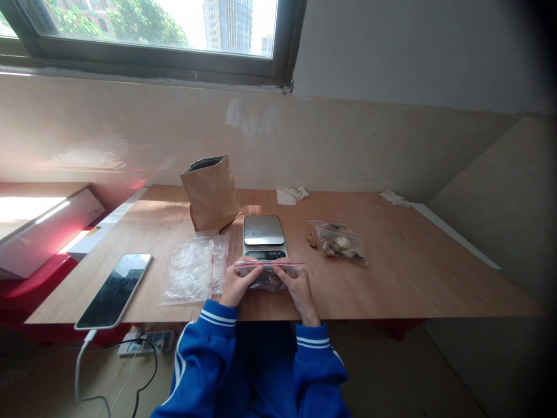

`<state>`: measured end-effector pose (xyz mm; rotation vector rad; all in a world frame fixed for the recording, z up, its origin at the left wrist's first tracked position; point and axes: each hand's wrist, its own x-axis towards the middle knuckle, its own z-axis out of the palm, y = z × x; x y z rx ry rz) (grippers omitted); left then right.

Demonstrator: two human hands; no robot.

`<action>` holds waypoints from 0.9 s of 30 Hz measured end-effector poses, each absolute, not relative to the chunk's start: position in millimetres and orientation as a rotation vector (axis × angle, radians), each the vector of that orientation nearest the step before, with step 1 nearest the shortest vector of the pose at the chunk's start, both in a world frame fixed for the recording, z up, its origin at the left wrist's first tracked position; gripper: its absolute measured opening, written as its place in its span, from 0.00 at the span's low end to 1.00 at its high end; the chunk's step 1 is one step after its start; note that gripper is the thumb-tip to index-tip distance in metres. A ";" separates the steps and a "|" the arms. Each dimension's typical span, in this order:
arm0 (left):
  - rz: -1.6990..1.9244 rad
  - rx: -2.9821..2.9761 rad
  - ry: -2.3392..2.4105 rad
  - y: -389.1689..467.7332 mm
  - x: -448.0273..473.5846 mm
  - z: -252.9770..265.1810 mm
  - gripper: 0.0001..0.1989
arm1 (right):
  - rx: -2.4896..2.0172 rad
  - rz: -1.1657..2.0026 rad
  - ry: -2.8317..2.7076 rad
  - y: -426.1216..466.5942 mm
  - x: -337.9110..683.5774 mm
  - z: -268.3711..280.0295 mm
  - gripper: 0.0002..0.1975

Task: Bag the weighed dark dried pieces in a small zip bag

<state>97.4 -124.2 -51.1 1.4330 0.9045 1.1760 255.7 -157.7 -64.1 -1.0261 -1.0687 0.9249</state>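
A clear zip bag (268, 280) with a red seal strip lies at the front of the table, dark pieces showing inside it. My left hand (238, 281) pinches the strip near its left part, and my right hand (297, 283) pinches it further right, the two thumbs pointing at each other. Just behind the bag stands a kitchen scale (263, 231) with a bare metal plate; the bag and fingers partly cover its front edge. To the left of my hands lies a stack of flat clear zip bags (191, 270).
A brown paper pouch (211, 194) stands open behind the scale on the left. Filled zip bags (343, 244) lie right, beside a small brown piece (312, 240). A phone (114, 291) with a cable rests at the left front edge. Crumpled tissue (297, 193) lies at the back.
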 end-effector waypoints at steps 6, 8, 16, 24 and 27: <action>1.194 1.449 0.929 -125.4 96.3 -48.9 0.10 | -1.010 0.885 -1.111 -158.0 254.5 -61.6 0.07; 1.193 1.448 0.932 -125.6 96.2 -48.6 0.10 | -1.020 0.880 -1.105 -158.9 254.3 -60.4 0.07; 1.188 1.448 0.957 -126.1 96.8 -47.7 0.11 | -1.062 0.858 -1.096 -159.8 252.5 -59.7 0.09; 1.163 1.455 0.901 -125.2 96.2 -48.6 0.11 | -1.019 0.907 -1.142 -159.2 254.4 -59.7 0.09; 1.145 1.456 0.869 -125.3 97.4 -47.8 0.11 | -1.023 0.926 -1.136 -159.5 254.3 -59.0 0.10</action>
